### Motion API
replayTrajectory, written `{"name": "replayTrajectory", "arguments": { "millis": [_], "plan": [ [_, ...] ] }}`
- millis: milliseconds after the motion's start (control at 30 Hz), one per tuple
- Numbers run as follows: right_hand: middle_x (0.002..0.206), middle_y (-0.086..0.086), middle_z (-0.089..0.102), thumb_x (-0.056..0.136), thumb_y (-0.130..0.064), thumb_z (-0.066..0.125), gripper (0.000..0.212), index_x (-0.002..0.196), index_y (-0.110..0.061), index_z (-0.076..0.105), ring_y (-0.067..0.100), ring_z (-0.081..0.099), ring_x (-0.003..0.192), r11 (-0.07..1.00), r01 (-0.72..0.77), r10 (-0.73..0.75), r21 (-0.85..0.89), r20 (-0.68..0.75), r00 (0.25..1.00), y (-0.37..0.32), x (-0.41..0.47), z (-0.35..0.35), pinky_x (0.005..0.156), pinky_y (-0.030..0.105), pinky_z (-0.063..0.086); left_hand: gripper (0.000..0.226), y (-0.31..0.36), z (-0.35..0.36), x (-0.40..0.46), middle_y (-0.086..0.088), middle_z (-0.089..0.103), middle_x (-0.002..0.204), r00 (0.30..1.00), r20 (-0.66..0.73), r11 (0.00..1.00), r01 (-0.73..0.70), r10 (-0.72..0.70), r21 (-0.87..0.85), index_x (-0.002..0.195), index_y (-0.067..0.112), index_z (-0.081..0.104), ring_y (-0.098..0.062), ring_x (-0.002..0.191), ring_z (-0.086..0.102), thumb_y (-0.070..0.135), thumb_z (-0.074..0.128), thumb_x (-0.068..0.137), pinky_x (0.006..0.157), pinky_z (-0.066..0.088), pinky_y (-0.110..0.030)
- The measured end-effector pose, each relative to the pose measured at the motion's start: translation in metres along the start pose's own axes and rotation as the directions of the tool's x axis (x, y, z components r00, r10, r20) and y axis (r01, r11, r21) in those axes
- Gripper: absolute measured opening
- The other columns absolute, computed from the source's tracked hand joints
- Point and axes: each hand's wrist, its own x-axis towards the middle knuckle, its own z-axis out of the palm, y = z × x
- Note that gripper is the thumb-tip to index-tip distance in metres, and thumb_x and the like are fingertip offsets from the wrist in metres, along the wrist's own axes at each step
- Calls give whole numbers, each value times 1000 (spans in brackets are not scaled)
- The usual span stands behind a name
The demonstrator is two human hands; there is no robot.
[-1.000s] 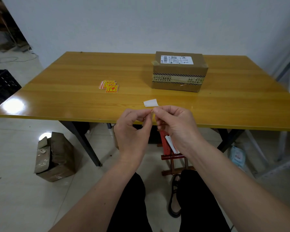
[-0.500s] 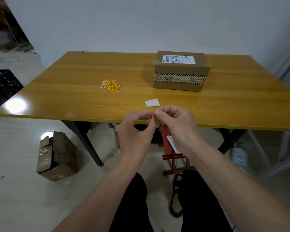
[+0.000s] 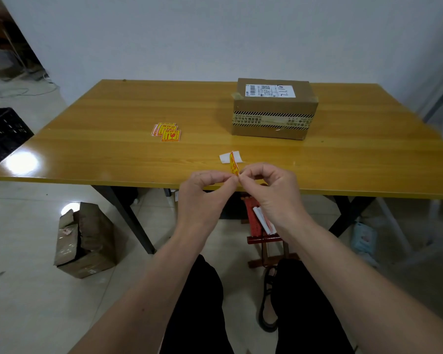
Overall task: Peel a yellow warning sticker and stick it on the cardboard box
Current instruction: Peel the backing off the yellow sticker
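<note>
Both my hands meet over the table's near edge, pinching one yellow warning sticker point(image 3: 233, 166) seen almost edge-on. My left hand point(image 3: 202, 198) grips it from the left and my right hand point(image 3: 271, 192) from the right, fingertips touching. A white backing paper point(image 3: 225, 157) lies flat on the table just behind the sticker. A small pile of yellow and red stickers point(image 3: 167, 132) rests left of centre. The cardboard box point(image 3: 274, 108), with a white label on top and striped tape on its front, stands at the back right of centre.
The yellow wooden table point(image 3: 113, 154) has dark legs. On the floor lie a torn cardboard box point(image 3: 85, 238) at left, a black crate point(image 3: 3, 134) far left, and a small red stool point(image 3: 261, 241) under the table. My legs fill the bottom.
My hands have risen slightly toward the table edge. The yellow sticker now stands up above my fingertips, where before it was hidden between them.
</note>
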Motion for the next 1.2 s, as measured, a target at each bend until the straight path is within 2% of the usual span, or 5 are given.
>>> {"name": "replayTrajectory", "arguments": {
  "millis": [167, 367, 600, 1100, 1200],
  "plan": [
    [78, 10, 64, 79, -8, 69, 8, 71, -8, 68, 14, 58, 78, 999, -49, 49, 21, 6, 999, 4, 2, -2, 86, 35, 50, 8, -2, 1, 0, 5, 70, 92, 999, 51, 1000, 11, -10, -24, 75, 29, 74, -7, 96, 62, 21, 74, 74, 88, 50, -30],
    [75, 7, 61, 81, -12, 68, 12, 69, -12, 69, 3, 48, 60, 991, -120, 117, 52, 53, 992, 2, 1, -4, 60, 16, 40, 7, -2, 2, -2, 2, 76, 84, 985, 108, 975, 149, -133, -166, 82, 19, 77, -6, 83, 68, 18, 75, 75, 73, 52, -19],
    [72, 7, 60, 77, -14, 71, 13, 65, -18, 68, 17, 54, 71, 996, -90, 89, 22, 72, 993, 5, 2, -2, 77, 40, 49, 6, -3, 3, 0, 12, 73, 68, 986, 50, 963, 166, -159, -212, 79, 18, 76, 6, 66, 62, 16, 71, 79, 58, 45, -5],
    [73, 8, 59, 81, -8, 64, 17, 65, -13, 66, 2, 44, 53, 986, -163, 162, 22, 24, 987, -2, 2, -5, 57, 16, 40, 8, -5, 2, 3, 12, 70, 75, 964, -127, 954, 201, -233, -221, 78, 22, 74, 4, 74, 60, 15, 70, 80, 63, 42, -9],
    [70, 6, 59, 81, -7, 65, 12, 69, -9, 67, 1, 44, 51, 985, -169, 169, 29, 18, 985, -3, 4, -5, 61, 20, 42, 10, -5, 1, 5, 14, 68, 74, 953, -169, 950, 210, -251, -231, 75, 23, 73, 5, 73, 59, 15, 70, 80, 66, 41, -10]
  ]
}}
